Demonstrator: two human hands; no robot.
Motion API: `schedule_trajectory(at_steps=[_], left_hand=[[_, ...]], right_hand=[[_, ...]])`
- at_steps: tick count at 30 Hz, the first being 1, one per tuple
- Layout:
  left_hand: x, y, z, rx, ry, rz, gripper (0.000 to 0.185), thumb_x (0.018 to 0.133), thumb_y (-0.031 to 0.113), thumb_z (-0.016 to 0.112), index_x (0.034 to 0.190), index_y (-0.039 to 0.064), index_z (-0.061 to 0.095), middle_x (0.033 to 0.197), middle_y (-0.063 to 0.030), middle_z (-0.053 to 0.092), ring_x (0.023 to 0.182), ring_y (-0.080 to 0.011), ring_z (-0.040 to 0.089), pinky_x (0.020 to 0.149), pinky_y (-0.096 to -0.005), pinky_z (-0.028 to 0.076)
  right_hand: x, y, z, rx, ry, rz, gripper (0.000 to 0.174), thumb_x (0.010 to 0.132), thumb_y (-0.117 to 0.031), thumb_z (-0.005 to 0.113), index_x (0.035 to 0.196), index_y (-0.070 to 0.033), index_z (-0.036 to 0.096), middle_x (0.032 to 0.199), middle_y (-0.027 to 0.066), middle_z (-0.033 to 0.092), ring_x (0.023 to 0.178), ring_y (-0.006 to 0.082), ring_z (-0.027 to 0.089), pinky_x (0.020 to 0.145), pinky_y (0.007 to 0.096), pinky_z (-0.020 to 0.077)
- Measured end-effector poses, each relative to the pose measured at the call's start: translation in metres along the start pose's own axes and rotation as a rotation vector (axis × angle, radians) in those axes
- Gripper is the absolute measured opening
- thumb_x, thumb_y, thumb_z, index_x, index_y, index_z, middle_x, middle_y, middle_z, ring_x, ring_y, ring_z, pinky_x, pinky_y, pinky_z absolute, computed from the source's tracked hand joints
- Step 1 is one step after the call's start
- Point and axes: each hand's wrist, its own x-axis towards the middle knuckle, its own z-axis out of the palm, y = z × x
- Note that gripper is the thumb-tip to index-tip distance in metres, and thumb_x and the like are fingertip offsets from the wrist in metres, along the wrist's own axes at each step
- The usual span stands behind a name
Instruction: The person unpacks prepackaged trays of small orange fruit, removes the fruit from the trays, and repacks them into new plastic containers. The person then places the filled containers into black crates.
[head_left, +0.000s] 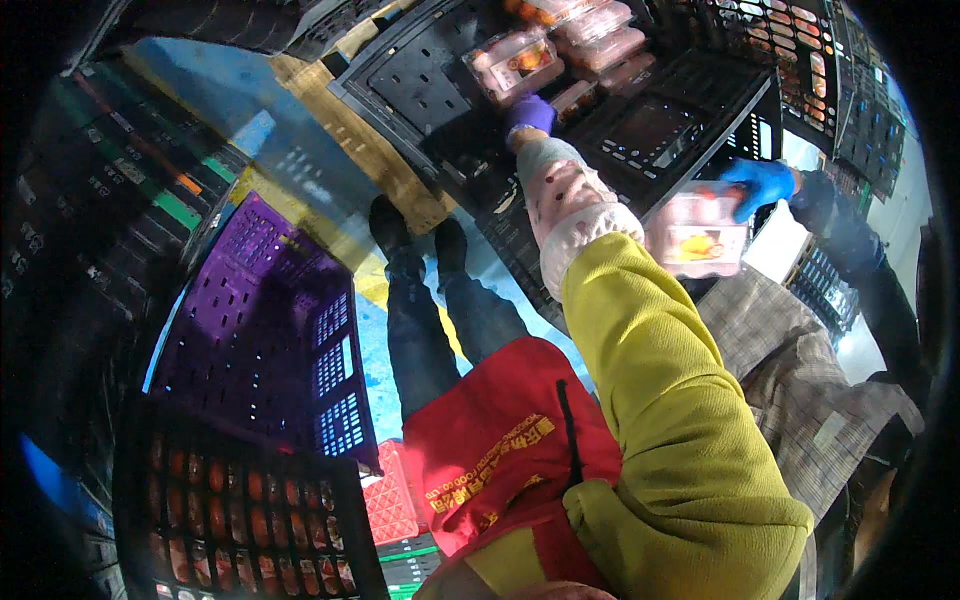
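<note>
My right hand (531, 116), in a purple glove, reaches into a black plastic crate (409, 86). It grips the near end of a clear plastic pack (516, 66) of pinkish round items with a printed label. The fingertips are partly hidden and blurred. Similar packs (600, 37) lie stacked at the crate's far right, and another pack (574, 99) sits just right of my hand. My left hand is out of view. At the right, another person's blue-gloved hand (761, 187) holds a similar labelled pack (697, 236) beside the crate's wall.
An empty-looking purple crate (247, 322) stands at the left, beside dark stacked crates (90, 187). A black crate (247, 517) with reddish packs showing through its grid is at lower left. A red crate (390, 495) is near my apron. More filled crates (802, 45) rise at upper right.
</note>
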Motion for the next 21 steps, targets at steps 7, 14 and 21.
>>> schedule_trajectory(at_steps=[7, 14, 21], left_hand=[[0.007, 0.006, 0.008, 0.011, -0.01, 0.007, 0.049, 0.103, 0.032, 0.046, 0.14, 0.0, 0.048, 0.141, -0.0199, 0.05, 0.131, -0.0312, 0.046, 0.111, -0.0442, 0.037], [0.013, 0.014, 0.016, 0.033, -0.011, 0.012, 0.047, 0.103, 0.03, 0.046, 0.14, 0.0, 0.048, 0.141, -0.0197, 0.05, 0.131, -0.0308, 0.046, 0.111, -0.0435, 0.037], [0.016, 0.022, 0.025, 0.047, -0.02, 0.026, 0.045, 0.103, 0.027, 0.046, 0.14, 0.0, 0.048, 0.141, -0.0195, 0.05, 0.131, -0.0304, 0.046, 0.111, -0.0427, 0.037]], right_hand=[[0.028, -0.012, 0.027, 0.154, -0.074, -0.029, 0.026, 0.091, -0.029, 0.06, 0.109, -0.017, 0.074, 0.11, 0.0109, 0.073, 0.102, 0.0303, 0.07, 0.08, 0.0453, 0.0561], [0.112, -0.004, 0.072, 1.089, -0.508, 0.259, 0.069, 0.083, -0.053, 0.068, 0.127, 0.0, 0.059, 0.115, 0.0185, 0.068, 0.099, 0.0321, 0.067, 0.084, 0.0388, 0.0523], [0.073, -0.009, 0.067, 2.453, -0.544, 0.354, 0.064, 0.083, -0.044, 0.079, 0.128, -0.004, 0.06, 0.121, 0.011, 0.064, 0.104, 0.0232, 0.06, 0.092, 0.034, 0.0492]])
